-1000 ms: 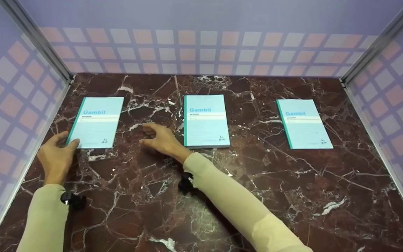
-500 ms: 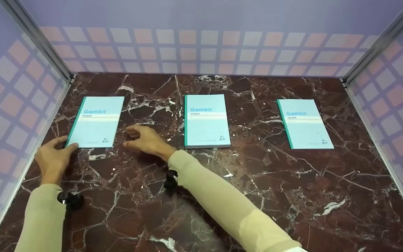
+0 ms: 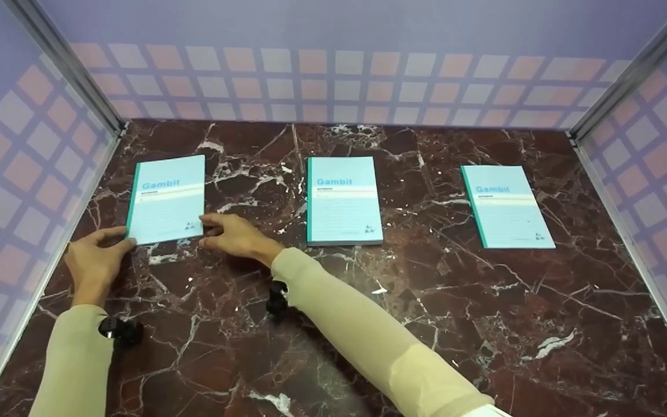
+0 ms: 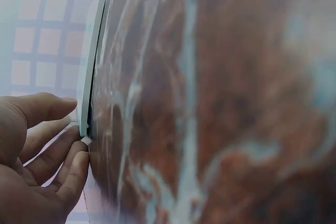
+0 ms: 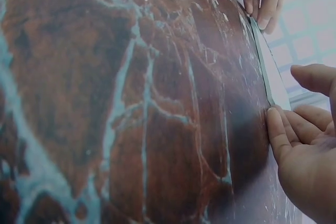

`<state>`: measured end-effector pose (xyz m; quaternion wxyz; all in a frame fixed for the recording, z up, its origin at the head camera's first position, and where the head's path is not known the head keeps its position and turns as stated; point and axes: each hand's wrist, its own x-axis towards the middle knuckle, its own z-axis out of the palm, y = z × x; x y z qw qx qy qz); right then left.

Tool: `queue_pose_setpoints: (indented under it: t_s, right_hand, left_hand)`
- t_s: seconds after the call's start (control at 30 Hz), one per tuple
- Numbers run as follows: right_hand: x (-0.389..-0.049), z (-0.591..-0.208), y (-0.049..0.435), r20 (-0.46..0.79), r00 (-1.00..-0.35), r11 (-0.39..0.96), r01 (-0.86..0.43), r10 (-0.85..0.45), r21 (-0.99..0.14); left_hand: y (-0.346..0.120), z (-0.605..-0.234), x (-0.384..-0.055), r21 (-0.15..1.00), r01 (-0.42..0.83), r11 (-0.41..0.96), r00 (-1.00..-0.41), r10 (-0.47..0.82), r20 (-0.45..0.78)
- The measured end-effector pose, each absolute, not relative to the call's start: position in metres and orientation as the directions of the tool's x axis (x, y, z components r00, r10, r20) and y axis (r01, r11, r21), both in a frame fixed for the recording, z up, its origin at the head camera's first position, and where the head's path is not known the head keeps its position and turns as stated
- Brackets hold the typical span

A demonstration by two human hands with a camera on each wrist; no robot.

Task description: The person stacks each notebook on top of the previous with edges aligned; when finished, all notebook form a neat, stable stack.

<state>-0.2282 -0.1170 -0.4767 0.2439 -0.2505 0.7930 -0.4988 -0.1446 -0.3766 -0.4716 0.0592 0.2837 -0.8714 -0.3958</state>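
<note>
Three pale blue notebooks with green spines and "Gambit" on their covers lie in a row. At the left notebook (image 3: 168, 197), my left hand (image 3: 97, 255) pinches the lower left corner, thumb on the cover side and fingers at the edge. The left wrist view shows that notebook (image 4: 90, 72) edge-on, with a thin dark line between it and the table. My right hand (image 3: 238, 234) has its fingertips at the lower right edge of the same notebook. In the right wrist view the right thumb (image 5: 310, 77) stands apart from the cover.
The middle notebook (image 3: 345, 200), which looks thicker, lies right of my right hand. Farther right is another notebook (image 3: 507, 205), slightly turned. The dark red marbled table (image 3: 472, 324) is bounded by lilac checked walls (image 3: 333, 75) at the back and sides.
My right hand has moved left from beside the middle notebook to the left notebook's right edge. The left notebook has turned slightly counterclockwise, its lower right corner rising in view.
</note>
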Motion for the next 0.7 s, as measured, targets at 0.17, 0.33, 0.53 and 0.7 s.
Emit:
queue_pose_setpoints:
  t_s: [0.17,0.33,0.53,0.7]
  right_hand:
    - [-0.229,-0.477,-0.116,-0.132,-0.755,0.364,-0.150,-0.643,-0.919]
    - [-0.229,-0.478,-0.113,-0.138,-0.774,0.304,-0.074,-0.619,-0.950]
    - [-0.230,-0.481,-0.110,-0.105,-0.820,0.212,-0.021,-0.563,-0.977]
    - [-0.232,-0.485,-0.108,-0.103,-0.877,0.131,0.046,-0.469,-0.990]
  left_hand:
    - [-0.374,-0.471,-0.145,0.742,-0.463,0.485,-0.818,-0.555,-0.148]
    - [-0.373,-0.466,-0.144,0.798,-0.490,0.350,-0.766,-0.610,-0.203]
    - [-0.368,-0.454,-0.142,0.932,-0.268,-0.244,-0.758,-0.544,-0.360]
    - [-0.362,-0.442,-0.135,0.885,-0.189,-0.426,-0.826,-0.419,-0.378]
